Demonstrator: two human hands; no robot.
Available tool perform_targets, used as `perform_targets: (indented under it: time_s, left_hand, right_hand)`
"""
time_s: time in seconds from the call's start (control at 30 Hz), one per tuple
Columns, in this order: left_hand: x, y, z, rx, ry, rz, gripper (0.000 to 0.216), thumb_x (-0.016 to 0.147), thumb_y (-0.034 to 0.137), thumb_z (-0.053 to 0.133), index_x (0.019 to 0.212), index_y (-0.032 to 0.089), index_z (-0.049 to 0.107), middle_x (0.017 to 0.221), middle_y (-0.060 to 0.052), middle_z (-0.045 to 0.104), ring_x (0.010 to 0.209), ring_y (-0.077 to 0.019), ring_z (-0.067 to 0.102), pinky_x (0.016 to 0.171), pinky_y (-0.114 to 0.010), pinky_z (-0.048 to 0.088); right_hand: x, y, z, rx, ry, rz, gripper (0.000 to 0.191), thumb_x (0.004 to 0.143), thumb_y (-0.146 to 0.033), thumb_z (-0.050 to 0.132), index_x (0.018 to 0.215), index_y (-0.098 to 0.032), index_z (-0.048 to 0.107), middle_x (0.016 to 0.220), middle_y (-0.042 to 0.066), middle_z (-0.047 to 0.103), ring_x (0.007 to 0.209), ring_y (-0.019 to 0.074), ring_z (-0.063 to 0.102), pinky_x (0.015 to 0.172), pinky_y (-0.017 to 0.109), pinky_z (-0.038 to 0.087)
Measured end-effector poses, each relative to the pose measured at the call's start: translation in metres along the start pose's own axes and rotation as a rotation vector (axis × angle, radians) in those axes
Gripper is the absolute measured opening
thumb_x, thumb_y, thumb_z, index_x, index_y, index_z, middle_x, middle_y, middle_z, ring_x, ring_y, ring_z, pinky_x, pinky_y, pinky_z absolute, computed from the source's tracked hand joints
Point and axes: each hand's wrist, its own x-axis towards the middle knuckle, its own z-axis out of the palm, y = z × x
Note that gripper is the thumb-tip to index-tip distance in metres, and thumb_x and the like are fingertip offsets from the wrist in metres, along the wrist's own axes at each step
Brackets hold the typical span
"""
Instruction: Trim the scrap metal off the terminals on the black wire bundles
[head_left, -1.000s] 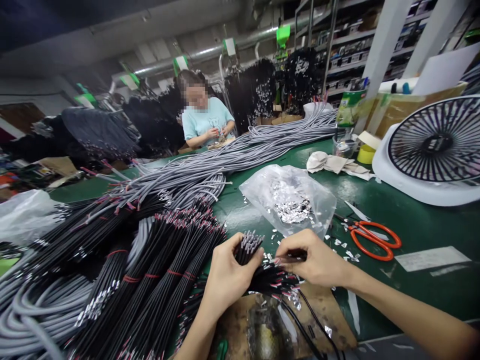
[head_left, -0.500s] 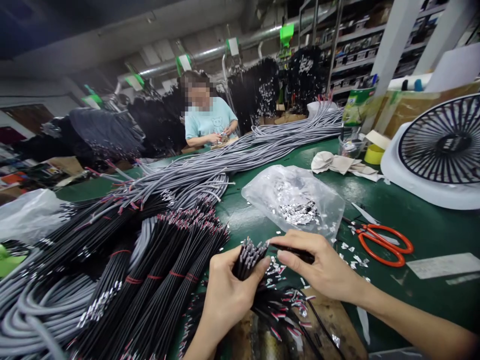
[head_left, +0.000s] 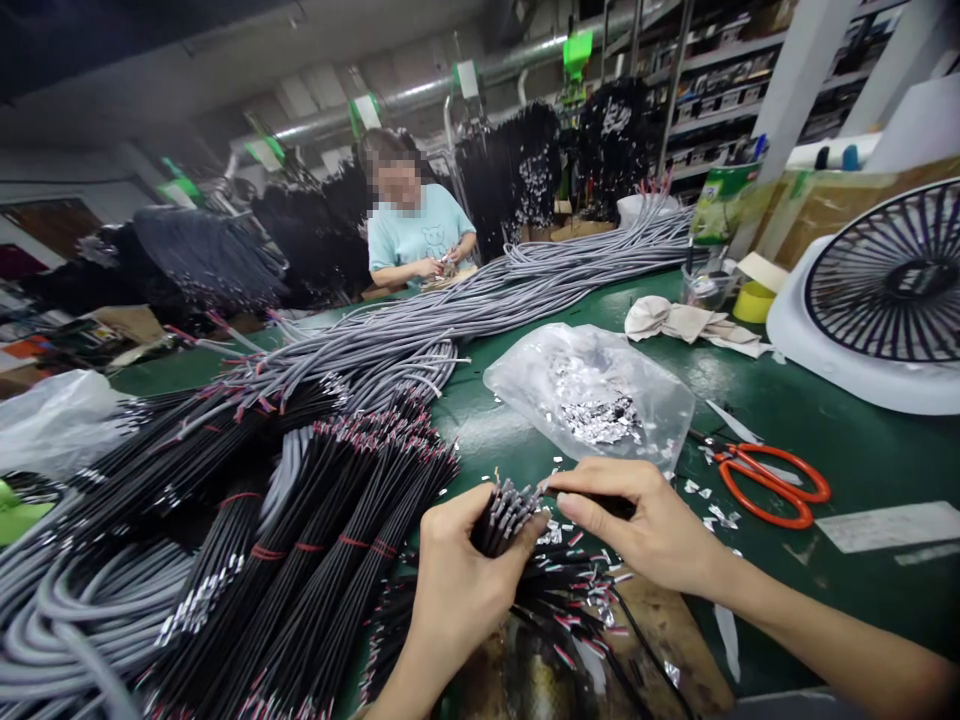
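My left hand (head_left: pixel 463 580) is wrapped round a bundle of black cables (head_left: pixel 501 522), its grey cut ends pointing up and away from me. Pinched in my right hand (head_left: pixel 645 520) is a dark slender tool that looks like tweezers (head_left: pixel 613 503); its tip meets the cable ends on the right side of the bundle. Under and beside my hands lie more loose black cables (head_left: pixel 559 600) with red, white and green wire ends. Small silver foil pieces (head_left: pixel 721 515) are scattered to the right of my hands.
Tied black cable bundles (head_left: pixel 330 560) and grey cables (head_left: pixel 465 300) cover the left and back. A clear plastic bag (head_left: pixel 517 375) of foil bits lies ahead. Orange-handled scissors (head_left: pixel 772 485) and a fan (head_left: pixel 892 280) are right. A co-worker (head_left: pixel 420 235) sits across the table.
The view has shifted slightly. Both hands keep their grips, and the tweezers stay at the right side of the cable ends. A thin yellowish strand now shows above the bundle.
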Motion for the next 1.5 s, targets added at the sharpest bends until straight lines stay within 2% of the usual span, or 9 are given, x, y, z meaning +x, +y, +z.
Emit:
perform_targets:
  time_s: [0.3, 0.67, 0.8, 1.03, 1.1, 1.23, 1.3, 1.4, 1.5]
  left_hand:
    - [0.002, 0.000, 0.000, -0.115, 0.049, -0.063, 0.024, 0.072, 0.034, 0.065, 0.063, 0.014, 0.056, 0.056, 0.003, 0.048, 0.053, -0.0094, 0.040, 0.047, -0.019, 0.034]
    - [0.003, 0.002, -0.009, -0.451, -0.196, -0.206, 0.030, 0.072, 0.038, 0.063, 0.059, 0.014, 0.050, 0.055, 0.002, 0.042, 0.051, -0.0095, 0.039, 0.047, -0.021, 0.033]
    - [0.003, 0.007, -0.006, -0.363, -0.244, -0.148, 0.035, 0.073, 0.037, 0.062, 0.053, 0.015, 0.043, 0.051, 0.004, 0.033, 0.048, -0.0072, 0.029, 0.043, -0.020, 0.024]
    - [0.007, 0.005, 0.001, -0.425, -0.275, -0.148, 0.023, 0.068, 0.030, 0.067, 0.060, 0.013, 0.053, 0.057, 0.002, 0.043, 0.054, -0.0093, 0.036, 0.050, -0.021, 0.031]
    - [0.008, 0.002, 0.004, -0.405, -0.268, -0.143, 0.027, 0.071, 0.031, 0.064, 0.058, 0.014, 0.047, 0.056, 0.003, 0.039, 0.054, -0.0088, 0.033, 0.049, -0.020, 0.029]
    - [0.008, -0.004, 0.006, -0.358, -0.283, -0.141, 0.037, 0.075, 0.037, 0.060, 0.054, 0.017, 0.037, 0.055, 0.005, 0.029, 0.052, -0.0079, 0.027, 0.046, -0.021, 0.022]
    - [0.008, -0.004, 0.005, -0.330, -0.271, -0.140, 0.035, 0.075, 0.038, 0.059, 0.055, 0.016, 0.041, 0.055, 0.005, 0.033, 0.052, -0.0083, 0.030, 0.047, -0.021, 0.025]
    - [0.010, -0.004, 0.001, -0.259, -0.238, -0.112, 0.023, 0.075, 0.034, 0.060, 0.067, 0.013, 0.056, 0.063, 0.000, 0.052, 0.060, -0.0123, 0.045, 0.056, -0.023, 0.035]
    - [0.013, -0.004, -0.001, -0.273, -0.220, -0.112, 0.017, 0.071, 0.028, 0.063, 0.075, 0.012, 0.061, 0.069, -0.002, 0.061, 0.065, -0.0153, 0.053, 0.060, -0.024, 0.041]
  right_hand:
    - [-0.002, 0.001, 0.001, -0.044, 0.030, -0.001, 0.021, 0.084, -0.026, 0.055, 0.097, -0.019, 0.070, 0.076, 0.003, 0.068, 0.067, 0.0137, 0.059, 0.061, 0.027, 0.045]
    - [-0.001, 0.002, 0.001, 0.050, 0.085, -0.025, 0.018, 0.080, -0.027, 0.060, 0.094, -0.018, 0.068, 0.078, 0.002, 0.065, 0.069, 0.0127, 0.056, 0.063, 0.026, 0.042]
    - [-0.002, 0.000, 0.004, 0.078, 0.089, -0.011, 0.016, 0.077, -0.029, 0.063, 0.070, -0.015, 0.062, 0.065, -0.001, 0.053, 0.060, 0.0102, 0.046, 0.055, 0.024, 0.035]
    - [-0.002, -0.001, 0.009, 0.389, -0.215, 0.231, 0.035, 0.083, -0.048, 0.047, 0.066, -0.017, 0.048, 0.052, -0.005, 0.035, 0.045, 0.0079, 0.031, 0.040, 0.021, 0.025]
    - [0.001, -0.001, 0.005, 0.203, -0.123, 0.147, 0.029, 0.084, -0.040, 0.047, 0.066, -0.018, 0.048, 0.053, -0.004, 0.039, 0.045, 0.0086, 0.034, 0.041, 0.022, 0.028]
    - [0.008, 0.006, -0.015, -0.321, 0.498, -0.016, 0.016, 0.083, -0.023, 0.048, 0.068, -0.018, 0.051, 0.058, -0.001, 0.046, 0.051, 0.0121, 0.043, 0.050, 0.025, 0.035]
    - [0.010, 0.013, -0.023, -0.457, 0.608, -0.009, 0.009, 0.082, -0.022, 0.051, 0.075, -0.017, 0.056, 0.064, 0.002, 0.051, 0.057, 0.0146, 0.047, 0.054, 0.028, 0.038]
    - [0.010, 0.019, -0.021, -0.344, 0.307, -0.006, 0.011, 0.082, -0.022, 0.052, 0.085, -0.017, 0.062, 0.081, 0.005, 0.058, 0.072, 0.0165, 0.053, 0.062, 0.028, 0.042]
    - [0.007, 0.017, -0.007, -0.111, 0.025, 0.026, 0.019, 0.083, -0.029, 0.053, 0.075, -0.017, 0.064, 0.070, 0.002, 0.058, 0.064, 0.0132, 0.051, 0.058, 0.025, 0.040]
